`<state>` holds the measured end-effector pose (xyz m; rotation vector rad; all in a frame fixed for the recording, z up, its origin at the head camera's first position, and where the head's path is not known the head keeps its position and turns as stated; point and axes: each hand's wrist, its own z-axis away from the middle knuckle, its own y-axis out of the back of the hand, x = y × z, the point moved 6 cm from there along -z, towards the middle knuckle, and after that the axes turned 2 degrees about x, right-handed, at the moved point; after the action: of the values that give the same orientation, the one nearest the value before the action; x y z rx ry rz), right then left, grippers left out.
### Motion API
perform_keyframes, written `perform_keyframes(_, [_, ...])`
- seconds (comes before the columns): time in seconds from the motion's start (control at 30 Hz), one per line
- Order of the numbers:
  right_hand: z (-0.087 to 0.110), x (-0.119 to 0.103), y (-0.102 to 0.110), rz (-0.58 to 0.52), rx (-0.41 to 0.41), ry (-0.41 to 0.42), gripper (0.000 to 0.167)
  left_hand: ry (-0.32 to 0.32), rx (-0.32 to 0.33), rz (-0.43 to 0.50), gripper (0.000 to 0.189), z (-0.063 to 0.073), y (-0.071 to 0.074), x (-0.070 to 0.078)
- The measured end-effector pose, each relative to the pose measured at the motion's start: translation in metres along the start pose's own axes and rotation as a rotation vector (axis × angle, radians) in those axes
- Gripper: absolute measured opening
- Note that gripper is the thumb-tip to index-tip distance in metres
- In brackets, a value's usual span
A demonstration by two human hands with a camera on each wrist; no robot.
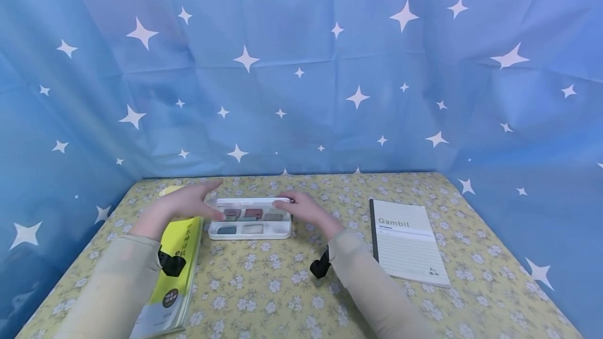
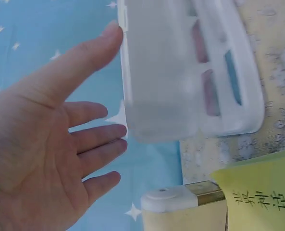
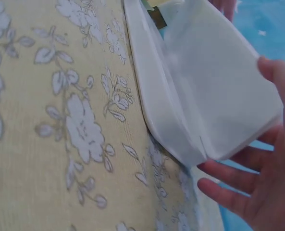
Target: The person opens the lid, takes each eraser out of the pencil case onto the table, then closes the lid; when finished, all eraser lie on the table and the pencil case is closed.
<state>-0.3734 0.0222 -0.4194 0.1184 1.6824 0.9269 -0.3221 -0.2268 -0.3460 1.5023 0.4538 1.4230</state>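
A white plastic box (image 1: pixel 249 236) lies on the table with its lid (image 2: pixel 161 72) raised. Inside are several small reddish, teal and grey pieces in compartments. My left hand (image 1: pixel 186 203) is at the box's left end, fingers straight and spread, with the thumb tip by the lid's edge in the left wrist view. At the right end, my right hand (image 3: pixel 267 163) holds the lid's corner, thumb at its edge and fingers behind it. Part of those fingers is hidden by the lid.
A yellow book (image 1: pixel 181 245) lies left of the box, under my left forearm. Beyond it stands a cream object with a white top (image 2: pixel 164 197). A notebook (image 1: pixel 407 245) lies on the right. Blue star-patterned cloth (image 1: pixel 301 93) hangs behind the flowered table (image 1: pixel 282 297).
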Motion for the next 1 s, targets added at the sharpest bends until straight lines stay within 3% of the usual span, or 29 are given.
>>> perform_keyframes(0.1, [-0.001, 0.005, 0.000, -0.060, 0.043, -0.055, 0.072, -0.025, 0.072, 0.026, 0.097, 0.001, 0.006, -0.006])
perform_keyframes(0.23, [-0.005, 0.016, -0.002, -0.166, 0.115, -0.151, 0.086, -0.062, 0.218, 0.105, 0.088, -0.001, 0.008, -0.023])
perform_keyframes(0.4, [-0.011, 0.024, -0.006, -0.255, 0.193, -0.229, 0.090, -0.080, 0.346, 0.274, 0.090, -0.005, -0.003, -0.044])
perform_keyframes(0.5, [-0.013, 0.026, -0.005, -0.278, 0.236, -0.265, 0.092, -0.071, 0.356, 0.327, 0.098, -0.007, -0.016, -0.052])
perform_keyframes(0.7, [-0.017, 0.027, -0.002, -0.340, 0.301, -0.311, 0.080, -0.095, 0.289, 0.411, 0.109, -0.017, -0.043, -0.060])
perform_keyframes(1.0, [-0.021, 0.032, -0.003, -0.416, 0.345, -0.350, 0.071, -0.126, 0.256, 0.501, 0.119, -0.024, -0.064, -0.068])
